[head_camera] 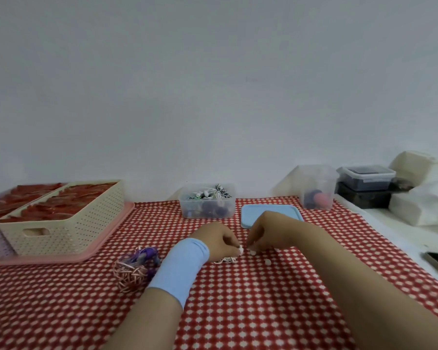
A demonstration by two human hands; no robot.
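At the middle of the surface (263,311), which is covered in a red-and-white checked cloth, we see both hands close together, knuckles up. Our left hand (218,238), with a light blue wristband (180,266) behind it, has its fingers curled and pinches a white earbud (240,249) at the fingertips. The earbud's coiled white cable (225,260) lies on the cloth just under that hand. Our right hand (266,231) bends its fingers down towards the cloth, their tips at a small white piece (253,252); we cannot tell whether it grips the piece or only touches it. A second white piece (268,261) lies just beside, apart from both hands.

Behind the right hand lies a blue lid (283,209), and left of it stands a clear container (208,205) full of earphones. A pink and purple cable tangle (134,269) sits near the left wrist. Far left, a cream basket (68,223) stands on a pink tray (106,236).
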